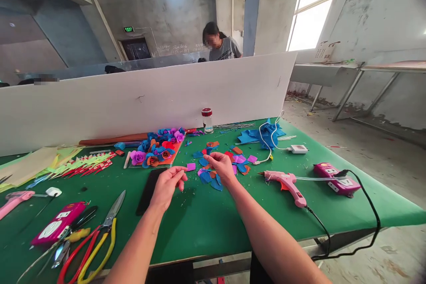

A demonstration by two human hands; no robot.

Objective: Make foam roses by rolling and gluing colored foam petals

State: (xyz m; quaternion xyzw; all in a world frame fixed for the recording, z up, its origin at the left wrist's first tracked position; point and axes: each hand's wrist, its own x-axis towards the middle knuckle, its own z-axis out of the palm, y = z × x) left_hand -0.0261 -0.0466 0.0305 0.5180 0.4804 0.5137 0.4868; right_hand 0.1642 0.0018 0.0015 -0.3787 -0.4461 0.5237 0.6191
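Observation:
My left hand (169, 185) hovers over the green table (206, 226) with fingers pinched on a thin stick (179, 169) that points toward a small purple foam square (191, 166). My right hand (220, 166) is curled over a scattered pile of blue, purple and orange foam petals (229, 163), its fingertips pinching at one of them; what it grips is too small to name. Finished foam roses (159, 147) in blue, purple and orange lie heaped on a clear sheet just behind my left hand.
A pink glue gun (288, 183) lies right of the petals, its cord running off the edge. Nearby are a pink power strip (337, 179), a small jar (207, 120), scissors (100, 239), a black phone (149, 191) and a white divider board (146, 97), with a person behind it.

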